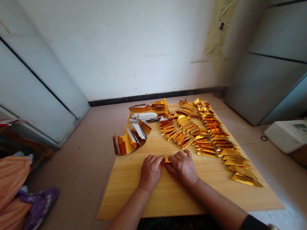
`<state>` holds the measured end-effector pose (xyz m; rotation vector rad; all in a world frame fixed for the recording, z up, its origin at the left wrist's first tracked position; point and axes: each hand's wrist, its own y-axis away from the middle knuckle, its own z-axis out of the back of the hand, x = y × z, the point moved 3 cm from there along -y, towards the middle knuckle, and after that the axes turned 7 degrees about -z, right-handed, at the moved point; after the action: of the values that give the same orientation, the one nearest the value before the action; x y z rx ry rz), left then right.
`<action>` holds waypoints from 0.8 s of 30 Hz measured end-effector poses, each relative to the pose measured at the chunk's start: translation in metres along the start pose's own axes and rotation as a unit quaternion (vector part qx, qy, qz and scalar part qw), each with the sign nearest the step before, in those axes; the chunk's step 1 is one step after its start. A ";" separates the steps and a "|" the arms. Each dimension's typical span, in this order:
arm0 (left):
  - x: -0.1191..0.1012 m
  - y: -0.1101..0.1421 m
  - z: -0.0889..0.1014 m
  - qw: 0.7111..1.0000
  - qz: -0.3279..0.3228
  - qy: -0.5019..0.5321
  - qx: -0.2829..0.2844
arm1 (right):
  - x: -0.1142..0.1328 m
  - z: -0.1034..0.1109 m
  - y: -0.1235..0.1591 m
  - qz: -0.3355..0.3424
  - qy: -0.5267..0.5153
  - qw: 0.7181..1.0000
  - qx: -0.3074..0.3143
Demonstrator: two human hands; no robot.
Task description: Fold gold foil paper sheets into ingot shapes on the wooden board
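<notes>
My left hand [150, 171] and my right hand [183, 167] meet at the middle of a low wooden board [132, 197]. Both have their fingers curled down over a small piece of gold foil paper [165, 162], which shows only as a sliver between them. Rows of folded gold foil pieces [219, 139] lie in overlapping lines to the right of my right hand, reaching the board's right edge. A curled bundle of gold foil sheets [130, 140] lies beyond my left hand.
Stacks of gold foil [159, 107] sit at the board's far end. Orange and purple bags [4, 195] are piled on the floor at left. A white box [290, 133] sits at right. White cabinet walls flank the tiled floor.
</notes>
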<state>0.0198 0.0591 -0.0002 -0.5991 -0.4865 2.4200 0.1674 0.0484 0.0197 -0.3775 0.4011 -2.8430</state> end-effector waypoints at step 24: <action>-0.007 -0.006 0.002 0.997 0.067 -0.034 0.034 | -0.006 -0.012 -0.002 -0.048 0.012 0.999 -0.022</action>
<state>0.0264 0.0589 0.0063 -0.5370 -0.4012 2.5803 0.1691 0.0548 0.0074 -0.3818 0.4642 -2.9374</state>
